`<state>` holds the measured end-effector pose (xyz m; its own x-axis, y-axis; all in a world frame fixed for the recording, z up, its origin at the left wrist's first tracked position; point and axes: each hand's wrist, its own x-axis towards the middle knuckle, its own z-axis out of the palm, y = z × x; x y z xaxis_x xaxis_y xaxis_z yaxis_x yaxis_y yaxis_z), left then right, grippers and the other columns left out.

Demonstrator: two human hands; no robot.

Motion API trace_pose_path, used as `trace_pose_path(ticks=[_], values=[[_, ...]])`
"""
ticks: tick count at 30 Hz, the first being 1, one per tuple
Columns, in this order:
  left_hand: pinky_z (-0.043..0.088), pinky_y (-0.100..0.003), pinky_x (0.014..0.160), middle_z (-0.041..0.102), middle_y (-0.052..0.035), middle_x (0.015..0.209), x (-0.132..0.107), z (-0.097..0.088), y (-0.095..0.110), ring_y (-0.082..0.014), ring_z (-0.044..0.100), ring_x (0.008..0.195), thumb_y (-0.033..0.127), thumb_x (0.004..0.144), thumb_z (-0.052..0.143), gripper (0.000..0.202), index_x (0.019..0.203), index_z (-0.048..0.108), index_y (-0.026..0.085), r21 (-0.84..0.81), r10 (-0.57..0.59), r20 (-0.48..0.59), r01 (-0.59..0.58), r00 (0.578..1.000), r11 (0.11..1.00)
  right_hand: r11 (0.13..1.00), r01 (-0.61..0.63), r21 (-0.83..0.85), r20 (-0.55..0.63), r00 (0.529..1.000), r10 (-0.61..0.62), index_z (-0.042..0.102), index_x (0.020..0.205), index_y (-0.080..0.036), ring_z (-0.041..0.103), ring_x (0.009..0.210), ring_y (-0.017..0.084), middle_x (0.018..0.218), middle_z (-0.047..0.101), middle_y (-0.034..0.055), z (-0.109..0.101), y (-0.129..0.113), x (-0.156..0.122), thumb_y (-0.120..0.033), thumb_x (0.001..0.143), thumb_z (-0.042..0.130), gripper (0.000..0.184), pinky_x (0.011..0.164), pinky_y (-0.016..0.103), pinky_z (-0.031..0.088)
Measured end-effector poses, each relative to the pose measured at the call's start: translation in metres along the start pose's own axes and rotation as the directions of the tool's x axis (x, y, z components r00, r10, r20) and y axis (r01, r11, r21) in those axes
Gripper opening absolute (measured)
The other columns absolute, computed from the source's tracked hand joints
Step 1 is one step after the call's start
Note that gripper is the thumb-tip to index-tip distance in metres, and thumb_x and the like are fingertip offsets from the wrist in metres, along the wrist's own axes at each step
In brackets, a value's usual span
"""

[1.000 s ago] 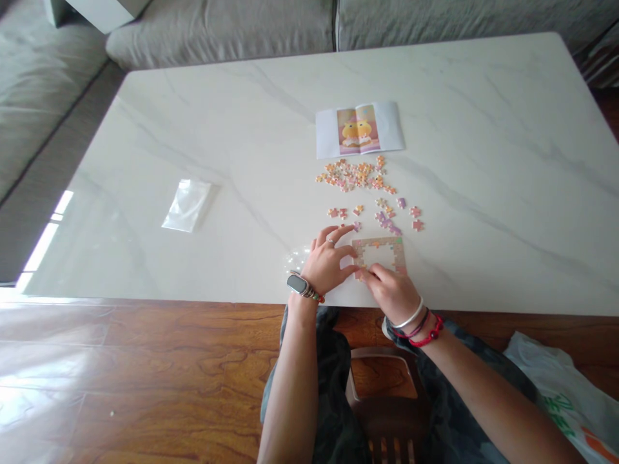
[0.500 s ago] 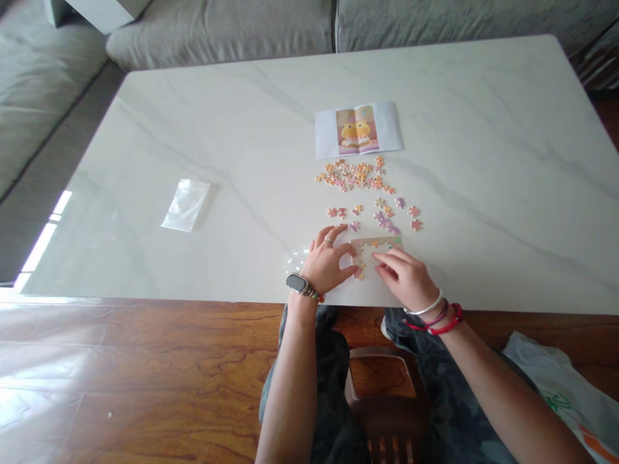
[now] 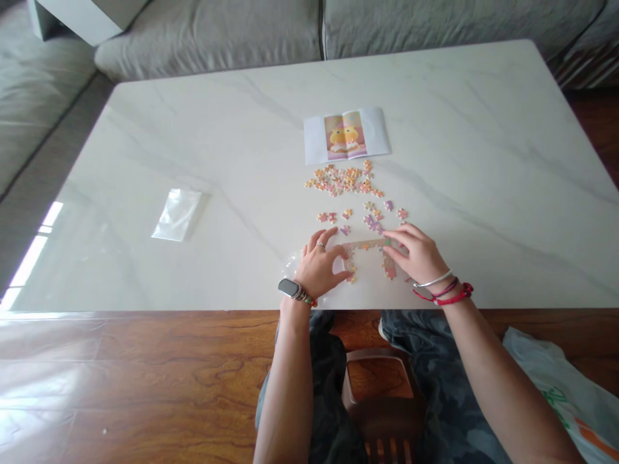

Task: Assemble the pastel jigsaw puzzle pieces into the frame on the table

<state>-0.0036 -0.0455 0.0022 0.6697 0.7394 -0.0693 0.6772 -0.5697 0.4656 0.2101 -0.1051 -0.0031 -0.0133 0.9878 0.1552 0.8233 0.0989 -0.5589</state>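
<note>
A partly built jigsaw border in pastel colours lies on the white marble table, with a top row and two short side columns. My left hand stands at its left side, fingers apart, the fingertips against the left column. My right hand curls over the top right corner of the border. Loose jigsaw pieces lie scattered just above the border. Farther up is a dense heap of small pieces, and beyond it a printed picture of a yellow cartoon figure on a white sheet.
A flattened clear plastic bag lies on the table's left side, and a smaller clear plastic scrap lies beside my left hand. A grey sofa runs behind the table. Below its near edge are a wooden floor, a chair and a white plastic bag.
My right hand has moved up and right, from the border's middle onto its top right corner. The border's right column now shows. My left hand stays at the left side.
</note>
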Motion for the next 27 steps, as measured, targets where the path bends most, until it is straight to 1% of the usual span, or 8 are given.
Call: trace_pose_path(ticks=[4, 7, 11, 16, 18, 22, 24, 27], values=[[0.033, -0.05, 0.091, 0.031, -0.0047, 0.129, 0.002, 0.0, 0.001, -0.0283, 0.023, 0.119, 0.034, 0.061, 0.066, 0.026, 0.082, 0.056, 0.023, 0.006, 0.007, -0.003, -0.007, 1.0, 1.0, 0.986, 0.169, -0.008, 0.149, 0.975, -0.166, 0.047, 0.116, -0.02, 0.044, 0.104, 0.024, 0.113, 0.048, 0.0093, -0.003, 0.01, 0.0, -0.037, 0.066, 0.061, 0.054, 0.091, 0.043, 0.035], [0.034, -0.05, 0.091, 0.031, -0.0048, 0.129, 0.003, 0.0, 0.001, -0.0279, 0.023, 0.119, 0.034, 0.061, 0.066, 0.026, 0.082, 0.055, 0.023, 0.003, -0.003, -0.004, 0.003, 1.0, 1.0, 0.974, 0.222, -0.034, 0.21, 0.955, -0.21, 0.049, 0.114, -0.019, 0.042, 0.104, 0.025, 0.117, 0.049, 0.0088, -0.001, 0.014, -0.001, -0.034, 0.064, 0.063, 0.055, 0.092, 0.045, 0.033], [0.033, -0.05, 0.092, 0.033, -0.0049, 0.127, 0.006, 0.003, 0.0, -0.0275, 0.024, 0.119, 0.033, 0.061, 0.066, 0.026, 0.083, 0.055, 0.023, -0.01, 0.004, -0.013, -0.004, 1.0, 1.0, 0.976, 0.215, -0.044, 0.207, 0.957, -0.201, 0.051, 0.112, -0.021, 0.044, 0.101, 0.024, 0.115, 0.051, 0.0065, 0.002, 0.016, -0.001, -0.028, 0.065, 0.063, 0.05, 0.089, 0.046, 0.036], [0.033, -0.049, 0.092, 0.034, -0.0037, 0.128, 0.007, 0.003, -0.001, -0.0271, 0.025, 0.119, 0.033, 0.062, 0.064, 0.025, 0.084, 0.056, 0.024, -0.011, 0.042, -0.017, -0.042, 0.999, 0.999, 0.975, 0.219, -0.04, 0.206, 0.956, -0.207, 0.052, 0.111, -0.019, 0.045, 0.099, 0.024, 0.115, 0.052, 0.0059, 0.001, 0.016, 0.0, -0.026, 0.065, 0.064, 0.048, 0.09, 0.045, 0.037], [0.033, -0.047, 0.092, 0.038, -0.0033, 0.125, 0.007, 0.002, 0.0, -0.0259, 0.027, 0.118, 0.033, 0.063, 0.064, 0.026, 0.086, 0.056, 0.024, -0.016, 0.066, -0.008, -0.066, 0.998, 0.998, 0.973, 0.228, -0.034, 0.205, 0.954, -0.216, 0.052, 0.111, -0.019, 0.045, 0.1, 0.023, 0.115, 0.053, 0.0058, 0.0, 0.016, 0.0, -0.026, 0.065, 0.064, 0.048, 0.09, 0.045, 0.036], [0.036, -0.044, 0.089, 0.049, -0.0035, 0.113, 0.007, -0.002, 0.003, -0.0237, 0.036, 0.112, 0.031, 0.064, 0.063, 0.039, 0.102, 0.052, 0.026, -0.033, 0.088, 0.035, -0.086, 0.996, 0.996, 0.97, 0.242, -0.027, 0.202, 0.952, -0.231, 0.052, 0.111, -0.017, 0.045, 0.102, 0.022, 0.115, 0.053, 0.007, 0.001, 0.016, 0.0, -0.022, 0.064, 0.065, 0.05, 0.091, 0.043, 0.037], [0.037, -0.043, 0.088, 0.05, -0.0037, 0.111, 0.008, -0.004, 0.004, -0.0233, 0.039, 0.11, 0.031, 0.064, 0.063, 0.046, 0.108, 0.048, 0.027, -0.03, 0.081, 0.048, -0.079, 0.996, 0.996, 0.968, 0.249, -0.022, 0.202, 0.95, -0.239, 0.053, 0.11, -0.017, 0.045, 0.104, 0.022, 0.115, 0.053, 0.0074, 0.001, 0.017, 0.0, -0.021, 0.062, 0.066, 0.05, 0.091, 0.041, 0.037], [0.038, -0.041, 0.086, 0.05, -0.0041, 0.111, 0.008, -0.007, 0.005, -0.0225, 0.043, 0.107, 0.031, 0.064, 0.063, 0.049, 0.11, 0.047, 0.027, -0.025, 0.07, 0.066, -0.069, 0.995, 0.997, 0.966, 0.26, -0.008, 0.198, 0.947, -0.253, 0.054, 0.107, -0.019, 0.046, 0.105, 0.022, 0.113, 0.054, 0.0064, 0.001, 0.017, 0.001, -0.022, 0.062, 0.066, 0.047, 0.091, 0.041, 0.037]])
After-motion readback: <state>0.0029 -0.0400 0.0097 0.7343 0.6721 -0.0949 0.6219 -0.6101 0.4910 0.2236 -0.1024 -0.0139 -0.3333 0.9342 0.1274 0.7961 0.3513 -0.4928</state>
